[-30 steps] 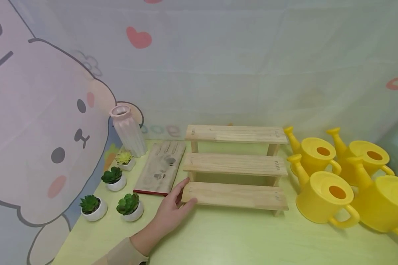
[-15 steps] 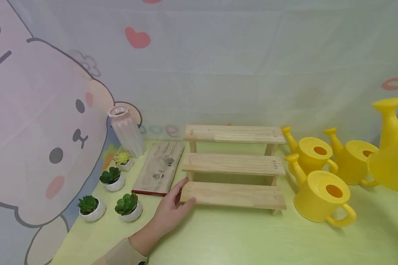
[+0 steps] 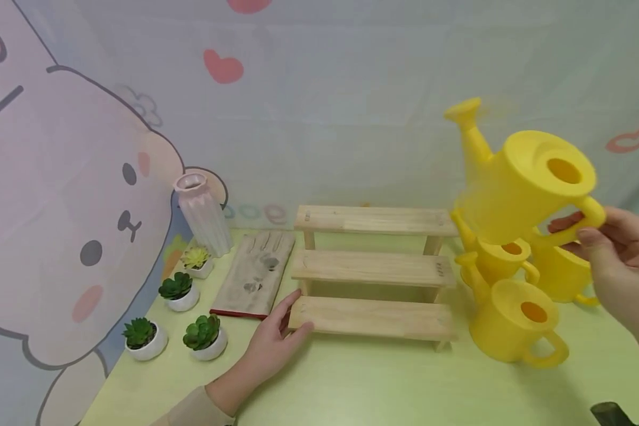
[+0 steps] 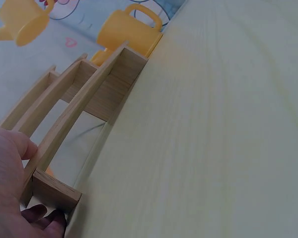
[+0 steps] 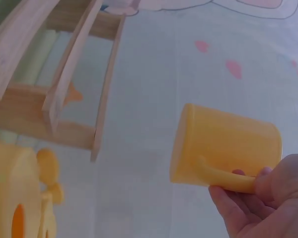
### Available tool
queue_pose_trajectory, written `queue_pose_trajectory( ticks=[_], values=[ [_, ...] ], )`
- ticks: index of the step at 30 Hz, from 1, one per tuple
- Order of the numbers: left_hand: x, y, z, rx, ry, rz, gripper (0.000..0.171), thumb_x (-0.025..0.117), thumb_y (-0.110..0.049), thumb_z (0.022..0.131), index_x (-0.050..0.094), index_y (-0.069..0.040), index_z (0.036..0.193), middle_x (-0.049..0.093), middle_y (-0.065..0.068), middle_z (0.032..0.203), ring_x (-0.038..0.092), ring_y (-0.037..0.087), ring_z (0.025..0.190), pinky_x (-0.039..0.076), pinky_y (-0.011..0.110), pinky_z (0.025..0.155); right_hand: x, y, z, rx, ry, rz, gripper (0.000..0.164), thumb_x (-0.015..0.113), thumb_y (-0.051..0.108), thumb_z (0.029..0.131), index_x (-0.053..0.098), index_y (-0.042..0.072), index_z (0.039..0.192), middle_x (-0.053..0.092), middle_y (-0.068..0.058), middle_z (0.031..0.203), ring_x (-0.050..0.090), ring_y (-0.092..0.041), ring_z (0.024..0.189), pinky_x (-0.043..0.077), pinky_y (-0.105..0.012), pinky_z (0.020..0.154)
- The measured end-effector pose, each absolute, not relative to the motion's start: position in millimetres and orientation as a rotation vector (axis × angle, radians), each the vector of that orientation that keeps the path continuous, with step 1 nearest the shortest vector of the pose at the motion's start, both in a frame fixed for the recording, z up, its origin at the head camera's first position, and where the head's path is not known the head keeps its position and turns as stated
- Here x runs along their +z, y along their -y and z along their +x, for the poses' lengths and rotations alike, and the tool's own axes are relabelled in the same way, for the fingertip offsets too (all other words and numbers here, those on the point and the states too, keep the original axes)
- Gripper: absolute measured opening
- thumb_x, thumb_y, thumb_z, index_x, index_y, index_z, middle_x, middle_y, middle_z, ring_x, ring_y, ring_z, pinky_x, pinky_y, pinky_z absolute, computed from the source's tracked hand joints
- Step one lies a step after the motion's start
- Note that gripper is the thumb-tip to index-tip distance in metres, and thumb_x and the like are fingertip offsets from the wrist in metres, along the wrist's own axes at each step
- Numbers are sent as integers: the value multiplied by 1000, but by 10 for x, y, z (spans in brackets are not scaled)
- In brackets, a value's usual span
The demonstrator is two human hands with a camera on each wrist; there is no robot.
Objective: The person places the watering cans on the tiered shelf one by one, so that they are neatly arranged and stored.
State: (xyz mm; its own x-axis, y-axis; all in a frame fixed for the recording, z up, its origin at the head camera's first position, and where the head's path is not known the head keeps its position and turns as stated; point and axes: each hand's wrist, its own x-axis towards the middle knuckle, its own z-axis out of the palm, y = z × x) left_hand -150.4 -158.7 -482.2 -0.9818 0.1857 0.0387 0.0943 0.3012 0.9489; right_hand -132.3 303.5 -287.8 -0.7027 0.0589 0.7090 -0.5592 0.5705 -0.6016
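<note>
R hand (image 3: 625,251) has fingers curled on the handle (image 3: 593,213) of a can (image 3: 527,186), mid-air near the other cans (image 3: 508,331); L hand (image 3: 274,340) grips the rack's (image 3: 373,267) L end. Can's prob. light, stiff plastic, maybe slick; handle's best hold.

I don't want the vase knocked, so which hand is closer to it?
Left. The left hand grips the wooden shelf at its left end, in front and right of the vase; the right hand holds a watering can aloft, past the shelf's right end.
</note>
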Motion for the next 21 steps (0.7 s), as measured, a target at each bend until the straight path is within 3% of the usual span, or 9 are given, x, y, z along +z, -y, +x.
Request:
queue_pose_trajectory(
  ticks=[5,11,14,18,21],
  values=[
    [-4818,1581,-1500,1812,-2458,258,71,75,-40,94,39,-34,156,47,-3,158,44,23,148,35,51,123,-2743,-2544,-1460,1056,2312,251,21,57,12,104,70,8,120,70,27,99,67,18,85,53,-3,74],
    [-4834,1602,-1522,1801,-2487,258,71,75,-41,93,41,-36,155,49,-4,156,47,22,146,38,49,121,-2763,-2029,-1811,1110,2394,383,20,58,24,105,71,14,117,77,2,104,69,14,88,54,-5,79],
    [-4842,1593,-1519,1810,-2487,265,72,75,-40,93,40,-33,156,47,-2,158,45,25,147,37,51,121,-2814,-1833,-1971,1119,2446,415,23,57,27,106,70,14,119,77,-2,107,73,2,91,55,-7,80],
    [-4849,1578,-1510,1818,-2476,279,73,75,-38,94,39,-30,157,47,0,158,45,25,148,36,50,121,-2868,-1633,-2161,1175,2478,446,24,58,22,105,69,10,123,77,-4,108,76,-18,98,60,-18,83],
    [-4847,1583,-1517,1817,-2468,269,73,75,-39,93,39,-32,156,47,-3,157,46,22,147,37,47,121,-2882,-1501,-2289,1233,2497,441,26,59,20,105,67,8,126,77,-7,111,75,-21,104,62,-27,87]
  ],
)
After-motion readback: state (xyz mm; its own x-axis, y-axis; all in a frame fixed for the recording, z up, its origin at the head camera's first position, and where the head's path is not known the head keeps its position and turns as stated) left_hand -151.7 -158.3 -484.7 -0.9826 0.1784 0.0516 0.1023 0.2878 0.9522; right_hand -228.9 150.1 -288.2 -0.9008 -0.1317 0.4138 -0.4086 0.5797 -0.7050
